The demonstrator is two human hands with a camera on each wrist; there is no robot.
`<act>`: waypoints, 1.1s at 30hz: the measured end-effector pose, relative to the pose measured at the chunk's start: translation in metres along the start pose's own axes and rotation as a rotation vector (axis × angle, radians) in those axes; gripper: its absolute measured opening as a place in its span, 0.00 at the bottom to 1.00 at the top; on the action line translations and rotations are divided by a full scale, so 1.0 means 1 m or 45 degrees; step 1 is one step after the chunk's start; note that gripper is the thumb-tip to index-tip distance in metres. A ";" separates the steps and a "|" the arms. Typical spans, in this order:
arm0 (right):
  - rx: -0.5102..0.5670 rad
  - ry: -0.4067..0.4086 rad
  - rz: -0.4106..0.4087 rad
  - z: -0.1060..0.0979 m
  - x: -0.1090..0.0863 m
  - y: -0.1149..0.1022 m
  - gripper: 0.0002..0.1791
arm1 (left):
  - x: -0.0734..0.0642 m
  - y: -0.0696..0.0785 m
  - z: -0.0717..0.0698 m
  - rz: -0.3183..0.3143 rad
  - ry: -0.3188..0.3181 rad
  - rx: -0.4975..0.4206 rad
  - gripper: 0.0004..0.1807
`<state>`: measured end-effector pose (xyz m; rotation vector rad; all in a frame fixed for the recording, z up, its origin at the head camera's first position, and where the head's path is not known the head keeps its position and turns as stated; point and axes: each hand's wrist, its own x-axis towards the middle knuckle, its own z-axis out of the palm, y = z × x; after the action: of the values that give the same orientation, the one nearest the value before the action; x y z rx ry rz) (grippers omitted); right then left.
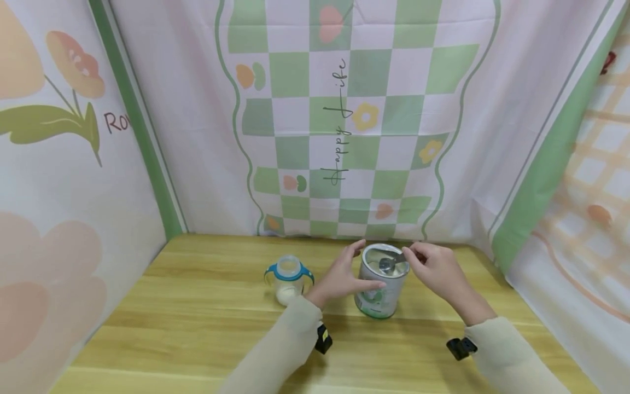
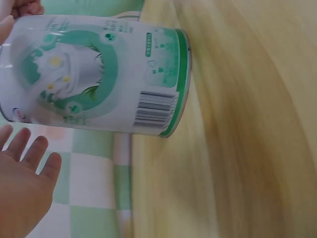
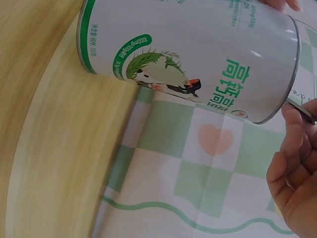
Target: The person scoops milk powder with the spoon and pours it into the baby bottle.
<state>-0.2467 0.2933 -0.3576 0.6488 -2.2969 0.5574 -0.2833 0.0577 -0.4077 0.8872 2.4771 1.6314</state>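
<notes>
A white-and-green milk powder can (image 1: 378,305) stands upright on the table, its top open and pale powder inside. In the head view, the right hand (image 1: 439,269) pinches the handle of a metal spoon (image 1: 387,266), whose bowl is inside the can's mouth. At the can's left side is the left hand (image 1: 340,278), thumb stretched across the front and fingers spread. The left wrist view shows a gap between those fingers (image 2: 33,153) and the can (image 2: 148,74). Left of that hand stands a baby bottle (image 1: 288,269), uncapped, with a blue two-handled collar and white powder low inside.
The wooden table (image 1: 197,328) meets a checked green-and-white curtain (image 1: 325,153) behind the can. Printed cloth also hangs at both sides. Dark wrist cameras are worn at the sleeves, the left one (image 1: 322,339) close above the tabletop.
</notes>
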 end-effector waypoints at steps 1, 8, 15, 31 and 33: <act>-0.006 -0.001 -0.008 0.000 0.000 0.000 0.15 | 0.001 0.000 0.001 0.005 0.000 -0.010 0.58; -0.058 -0.035 0.003 0.003 0.002 0.001 0.18 | 0.006 -0.003 0.010 -0.017 0.015 -0.085 0.58; -0.116 -0.077 -0.001 0.004 0.005 -0.002 0.17 | 0.012 -0.002 0.019 -0.084 0.033 -0.151 0.61; -0.283 -0.180 -0.024 0.010 0.011 -0.010 0.19 | 0.014 -0.006 0.029 -0.054 0.024 -0.324 0.55; -0.301 -0.203 -0.019 0.012 0.012 -0.011 0.20 | 0.014 -0.007 0.029 -0.051 0.011 -0.342 0.53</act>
<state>-0.2539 0.2749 -0.3551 0.6125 -2.4550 0.2275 -0.2884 0.0865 -0.4232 0.7914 2.1925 1.8972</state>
